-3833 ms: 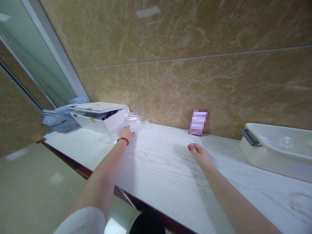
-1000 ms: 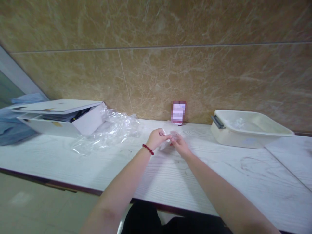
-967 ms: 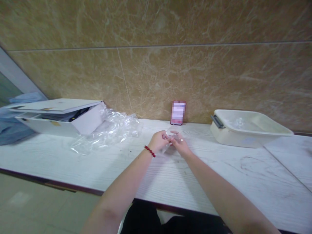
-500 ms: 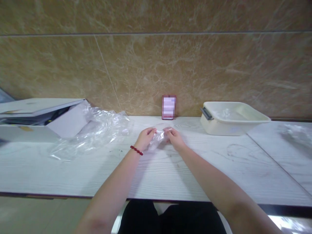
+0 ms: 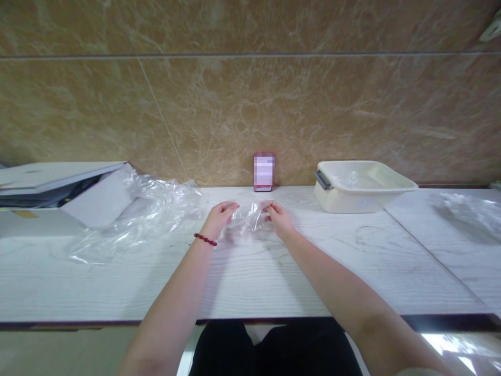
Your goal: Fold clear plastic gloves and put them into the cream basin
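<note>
Between my two hands a clear plastic bag [image 5: 249,215] is stretched above the white wood-grain table [image 5: 266,282]. My left hand [image 5: 219,219], with a dark red bead bracelet [image 5: 205,239] at the wrist, pinches its left edge. The right edge is pinched between the thumb and fingers of my right hand [image 5: 278,216]. Creases and shine run across the film; I cannot make out anything inside it.
Behind the hands a phone [image 5: 264,172] leans upright against the marbled wall. A cream plastic bin [image 5: 348,202] with a grey latch stands right. Crumpled clear plastic [image 5: 156,209] lies left beside a part-open white box [image 5: 104,203]. More plastic [image 5: 475,211] lies far right.
My hands have moved apart, the left one shifting leftward, and the bag between them is spread wider. The whole view has turned slightly to the right.
</note>
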Demonstrator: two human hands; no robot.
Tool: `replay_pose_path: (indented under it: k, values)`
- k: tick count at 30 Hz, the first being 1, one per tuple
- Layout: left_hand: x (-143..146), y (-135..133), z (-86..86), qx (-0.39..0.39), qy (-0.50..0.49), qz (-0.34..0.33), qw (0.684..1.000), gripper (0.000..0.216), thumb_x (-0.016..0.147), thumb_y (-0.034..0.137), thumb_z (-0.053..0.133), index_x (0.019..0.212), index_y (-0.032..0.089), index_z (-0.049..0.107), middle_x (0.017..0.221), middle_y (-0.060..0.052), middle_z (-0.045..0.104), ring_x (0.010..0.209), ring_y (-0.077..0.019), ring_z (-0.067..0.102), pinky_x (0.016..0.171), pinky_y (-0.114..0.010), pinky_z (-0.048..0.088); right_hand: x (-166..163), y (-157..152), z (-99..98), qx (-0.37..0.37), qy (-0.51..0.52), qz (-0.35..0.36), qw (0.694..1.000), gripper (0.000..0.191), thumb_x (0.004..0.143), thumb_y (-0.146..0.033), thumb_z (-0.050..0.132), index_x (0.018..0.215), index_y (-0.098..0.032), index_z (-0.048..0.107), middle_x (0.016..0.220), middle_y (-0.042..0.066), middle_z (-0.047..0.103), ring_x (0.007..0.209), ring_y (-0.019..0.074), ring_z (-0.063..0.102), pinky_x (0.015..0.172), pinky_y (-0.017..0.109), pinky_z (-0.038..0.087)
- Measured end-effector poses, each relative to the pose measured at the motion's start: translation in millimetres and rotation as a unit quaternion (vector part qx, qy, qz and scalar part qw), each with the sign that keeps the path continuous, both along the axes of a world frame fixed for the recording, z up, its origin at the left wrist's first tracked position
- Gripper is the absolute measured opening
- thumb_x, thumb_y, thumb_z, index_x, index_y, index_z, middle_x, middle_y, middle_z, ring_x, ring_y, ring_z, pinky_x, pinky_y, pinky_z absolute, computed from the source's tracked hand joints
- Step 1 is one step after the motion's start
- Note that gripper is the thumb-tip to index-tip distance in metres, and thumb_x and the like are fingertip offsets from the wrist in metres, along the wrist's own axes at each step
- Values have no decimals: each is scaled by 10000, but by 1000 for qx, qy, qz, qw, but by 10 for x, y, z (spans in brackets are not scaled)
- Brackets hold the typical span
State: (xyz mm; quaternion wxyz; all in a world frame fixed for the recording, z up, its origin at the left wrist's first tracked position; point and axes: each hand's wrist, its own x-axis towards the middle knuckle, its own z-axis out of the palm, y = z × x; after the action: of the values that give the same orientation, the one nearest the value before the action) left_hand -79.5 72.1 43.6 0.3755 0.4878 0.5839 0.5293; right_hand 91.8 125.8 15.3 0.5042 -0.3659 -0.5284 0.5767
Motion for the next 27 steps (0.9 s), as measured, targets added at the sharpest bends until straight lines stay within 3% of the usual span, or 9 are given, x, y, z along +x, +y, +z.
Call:
replay_pose_path:
  k: [4, 11, 18, 27]
  values:
    - [-69, -8, 10, -35, -17, -67, 997, 245, 576, 336, 609, 722, 143, 577, 568, 43, 484, 481, -55, 385, 465, -190, 293, 32, 43, 1, 7, 18, -26, 999, 277, 644, -412, 513, 827, -213, 574, 659, -17, 494, 648, 98, 485, 443, 169, 385]
    - [-145, 4, -33, -88, -50, -17, 995, 147, 569, 255, 575, 665, 148, 547, 600, 35, 508, 556, -75, 465, 518, -193, 361, 39, 64, 5, 8, 34, -38, 999, 307, 650, -427, 508, 839, -191, 564, 653, -16, 496, 596, 80, 465, 420, 158, 369]
    - [-210, 19, -30, -131, -162, 8, 978, 115, 597, 223, 591, 635, 124, 546, 597, 0, 550, 539, -76, 507, 541, -202, 416, 97, 148, 0, 10, 28, -61, 998, 325, 652, -421, 516, 853, -170, 568, 549, -51, 447, 487, 57, 435, 391, 158, 346]
    - [-301, 63, -75, -209, -172, 13, 963, 102, 679, 177, 495, 602, 113, 519, 500, 11, 510, 415, -52, 473, 437, -168, 415, 254, 314, -23, -71, -70, -71, 992, 266, 706, -305, 470, 910, -159, 559, 475, -69, 421, 391, 37, 392, 365, 143, 315]
